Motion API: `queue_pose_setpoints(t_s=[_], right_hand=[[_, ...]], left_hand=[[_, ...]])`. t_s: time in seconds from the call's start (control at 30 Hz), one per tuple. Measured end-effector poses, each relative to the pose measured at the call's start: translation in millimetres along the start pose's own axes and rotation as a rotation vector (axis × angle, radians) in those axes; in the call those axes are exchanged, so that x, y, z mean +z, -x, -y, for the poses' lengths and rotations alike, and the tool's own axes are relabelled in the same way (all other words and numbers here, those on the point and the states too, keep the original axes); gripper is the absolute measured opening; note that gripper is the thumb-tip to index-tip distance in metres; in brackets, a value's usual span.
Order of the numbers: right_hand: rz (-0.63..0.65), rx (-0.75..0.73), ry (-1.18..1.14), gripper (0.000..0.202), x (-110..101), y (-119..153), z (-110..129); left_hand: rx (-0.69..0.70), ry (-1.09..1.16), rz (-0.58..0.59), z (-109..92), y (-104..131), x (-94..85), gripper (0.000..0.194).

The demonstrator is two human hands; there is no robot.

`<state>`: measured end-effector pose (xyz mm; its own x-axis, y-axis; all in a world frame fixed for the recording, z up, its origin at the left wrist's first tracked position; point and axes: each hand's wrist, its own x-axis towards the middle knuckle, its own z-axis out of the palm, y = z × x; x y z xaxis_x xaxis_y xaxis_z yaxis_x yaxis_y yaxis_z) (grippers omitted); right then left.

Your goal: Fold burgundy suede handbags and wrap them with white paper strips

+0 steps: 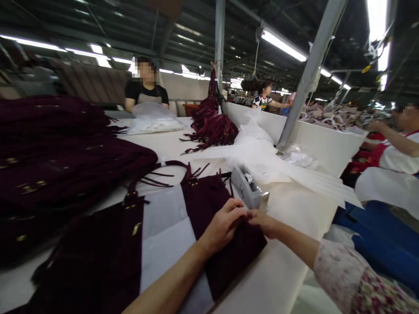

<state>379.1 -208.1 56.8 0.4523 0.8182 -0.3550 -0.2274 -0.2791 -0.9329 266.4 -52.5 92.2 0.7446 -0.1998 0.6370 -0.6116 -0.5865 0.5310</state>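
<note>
My left hand rests over the right part of a dark maroon bag, its fingers curled together. My right hand meets it at the fingertips, with thumb and fingers pinched by the bag's edge. Whatever lies between the fingertips is too small to make out. Just beyond the hands stands a grey tape dispenser. A white paper sheet lies between the bag's right part and a dark maroon piece on the left. Gold fittings and thin fringed straps show on the maroon material.
Maroon bags are piled at the left. Maroon straps lie by a post at the back of the white table. White wrapping sheets spread beyond the dispenser. One person stands across the table; others are at the right.
</note>
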Motion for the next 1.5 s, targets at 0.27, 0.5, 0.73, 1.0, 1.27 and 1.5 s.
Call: queue_pose_setpoints(t_s=[0.27,0.5,0.73,1.0,1.27,1.5], right_hand=[[0.251,0.261,-0.031,0.049,-6,30,6],[0.054,0.238,0.225,0.020,-18,24,-10],[0.086,0.301,0.063,0.024,-28,29,-10],[0.176,0.243,-0.191,0.045,-20,59,5],[0.102,0.114,-0.199,0.044,-5,78,6],[0.049,0.017,-0.044,0.031,-8,79,-6]], left_hand=[[0.000,0.049,-0.015,-4,3,-4.1,0.016],[-0.142,-0.011,0.135,-4,2,13.2,0.022],[-0.089,-0.046,0.303,-4,3,14.6,0.022],[-0.050,-0.237,0.412,2,7,25.9,0.024],[-0.081,-0.002,0.311,-4,6,15.8,0.035],[-0.134,0.053,0.308,0,6,16.3,0.028]])
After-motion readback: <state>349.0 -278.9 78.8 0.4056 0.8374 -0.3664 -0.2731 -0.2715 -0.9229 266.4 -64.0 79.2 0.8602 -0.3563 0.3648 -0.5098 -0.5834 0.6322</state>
